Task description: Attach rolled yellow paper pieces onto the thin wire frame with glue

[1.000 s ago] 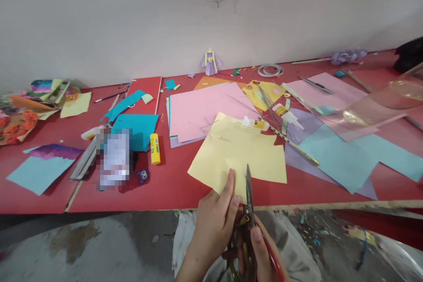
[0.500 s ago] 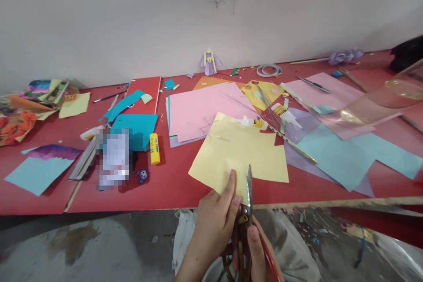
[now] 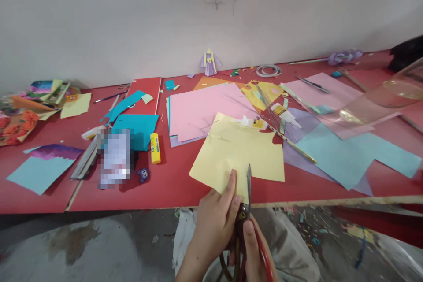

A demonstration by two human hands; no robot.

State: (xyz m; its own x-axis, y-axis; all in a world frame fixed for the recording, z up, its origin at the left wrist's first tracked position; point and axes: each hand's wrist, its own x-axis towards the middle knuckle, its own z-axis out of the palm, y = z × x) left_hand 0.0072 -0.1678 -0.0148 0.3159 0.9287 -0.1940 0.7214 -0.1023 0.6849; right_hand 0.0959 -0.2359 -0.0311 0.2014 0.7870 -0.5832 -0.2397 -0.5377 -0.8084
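Note:
A sheet of pale yellow paper (image 3: 238,150) lies across the table's front edge, with a straight notch in its right side. My left hand (image 3: 216,220) grips its near edge, the index finger stretched flat on top and the other fingers partly hidden. In my right hand (image 3: 256,246) is a pair of scissors (image 3: 249,189) with red-covered handles. Their blades point away from me over the paper, just right of my left fingertips. The lower blade is hidden by the sheet. Part of the handles is covered by my fingers.
Behind the sheet lie pink paper (image 3: 211,105) and a small glue bottle (image 3: 254,122). A yellow glue stick (image 3: 155,148) stands left, near a teal sheet (image 3: 140,130). Light blue paper (image 3: 340,158) lies right. A small paper dress figure (image 3: 209,62) leans by the wall.
The scissors' handles have come closer together as my right hand moved slightly left. The right part of the yellow paper has shifted a little left. My left hand has stayed put.

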